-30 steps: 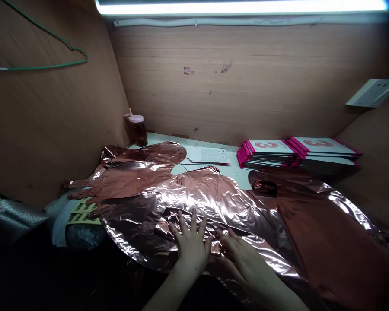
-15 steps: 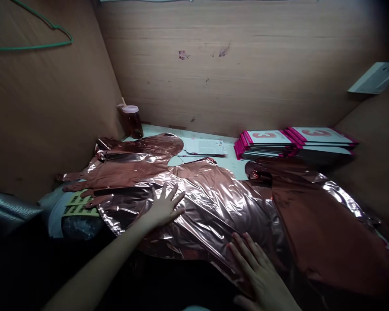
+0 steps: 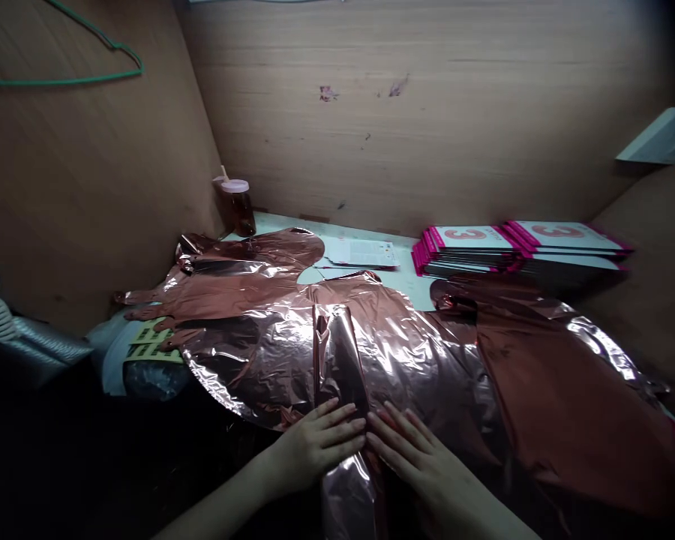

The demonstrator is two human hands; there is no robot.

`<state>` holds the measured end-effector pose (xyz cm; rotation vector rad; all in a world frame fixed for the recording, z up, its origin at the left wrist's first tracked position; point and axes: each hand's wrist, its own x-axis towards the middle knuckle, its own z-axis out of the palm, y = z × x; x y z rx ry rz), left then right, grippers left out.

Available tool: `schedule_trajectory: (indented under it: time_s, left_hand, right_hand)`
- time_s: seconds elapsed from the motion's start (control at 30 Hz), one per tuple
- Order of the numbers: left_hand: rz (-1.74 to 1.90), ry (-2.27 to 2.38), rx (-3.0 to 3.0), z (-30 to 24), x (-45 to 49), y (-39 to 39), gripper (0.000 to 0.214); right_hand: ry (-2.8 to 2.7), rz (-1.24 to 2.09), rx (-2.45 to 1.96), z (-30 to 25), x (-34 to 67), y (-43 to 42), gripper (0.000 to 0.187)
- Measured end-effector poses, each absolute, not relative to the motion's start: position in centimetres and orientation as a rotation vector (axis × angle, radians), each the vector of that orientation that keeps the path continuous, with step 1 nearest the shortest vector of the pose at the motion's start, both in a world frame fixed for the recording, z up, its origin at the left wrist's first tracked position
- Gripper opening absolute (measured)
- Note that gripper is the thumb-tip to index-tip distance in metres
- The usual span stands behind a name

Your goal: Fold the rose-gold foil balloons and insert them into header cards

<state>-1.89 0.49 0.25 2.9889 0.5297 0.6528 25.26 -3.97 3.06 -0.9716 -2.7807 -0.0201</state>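
Shiny rose-gold foil balloons (image 3: 270, 367), flat and uninflated, lie spread over the table and overlap one another. In the middle one foil piece is folded into a narrow strip (image 3: 340, 360) that runs toward me and hangs over the near edge. My left hand (image 3: 320, 442) lies flat on the strip from the left, fingers stretched out. From the right my right hand (image 3: 413, 450) rests with straight fingers on the strip's right edge and the foil beside it. The fingertips of both hands almost meet. Neither hand grips anything.
Pink-edged packs printed with a "3" (image 3: 466, 244) are stacked at the back right. Printed cards (image 3: 363, 253) lie behind the foil. A lidded drink cup (image 3: 241, 206) stands in the back left corner. A bag with yellow labels (image 3: 151, 360) sits at left; a green hanger (image 3: 90, 79) hangs above.
My left hand has moved right and toward me, beside the right hand, which shifted slightly left. The foil between them now shows a narrow folded strip. The view has turned slightly left.
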Motion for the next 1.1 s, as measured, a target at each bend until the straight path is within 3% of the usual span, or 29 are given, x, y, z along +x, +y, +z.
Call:
schedule_trajectory:
  time_s: [0.2,0.33,0.5,0.67,0.77,0.87,0.97,1.1]
  left_hand:
    - [0.866,0.677,2.803,0.5,-4.9,0.8,0.038]
    - [1.156,0.839,2.501,0.2,-4.7,-0.1,0.025]
    - [1.237,1.579,1.824,0.6,-1.2,0.2,0.020]
    - [1.267,1.991,1.948,-0.3,1.2,1.1,0.030]
    - [0.957,1.970,2.273,-0.1,0.8,2.0,0.049]
    - [0.543,1.631,2.541,1.6,-0.9,3.6,0.060]
    - [0.271,1.249,2.616,3.8,-3.6,4.4,0.068]
    - [0.263,0.900,2.692,4.6,-7.0,2.5,0.089]
  right_hand:
    - [-2.594,-0.201,-0.809,0.1,22.5,-2.3,0.049]
    - [-2.304,0.098,-0.911,0.5,20.6,-1.5,0.027]
    - [-1.777,0.497,-1.458,1.3,17.7,0.5,0.038]
    - [-1.743,0.341,-1.833,-0.4,15.8,1.8,0.026]
    - [-1.861,0.161,-1.888,-0.9,15.5,2.7,0.021]
    - [-2.141,-0.043,-1.719,0.1,16.1,4.3,0.035]
    - [-2.510,0.080,-1.398,2.1,17.8,5.2,0.051]
    - [-2.767,0.321,-1.044,3.6,20.0,2.6,0.106]
